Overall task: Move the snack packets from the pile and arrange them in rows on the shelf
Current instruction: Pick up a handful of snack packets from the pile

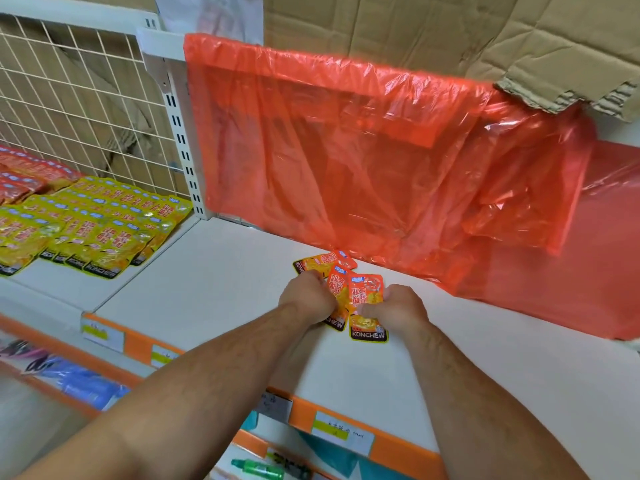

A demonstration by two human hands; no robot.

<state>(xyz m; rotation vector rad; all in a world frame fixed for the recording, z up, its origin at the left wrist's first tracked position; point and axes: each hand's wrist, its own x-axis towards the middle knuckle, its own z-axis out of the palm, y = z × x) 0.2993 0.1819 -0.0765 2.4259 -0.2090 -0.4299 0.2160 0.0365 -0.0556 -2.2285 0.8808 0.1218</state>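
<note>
Crinkled translucent orange plastic sheet (346, 150) hangs at twelve o'clock over the white metal shelf (207, 289). Mid-shelf, glossy orange rectangular foil snack packets (369, 299) overlap. The two held ones have their long axes six-to-twelve, with left hand (306, 294) and right hand (400, 306) each keeping a grip clamped on one.

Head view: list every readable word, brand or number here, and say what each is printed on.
"KONCHEW": bottom band of the front orange packet that the right hand pinches.
"KONCHEW": bottom bands of the yellow packets at left.
Chinese characters on all these packets: too blurred to read.
Shelf-edge labels: handwriting too small.
</note>
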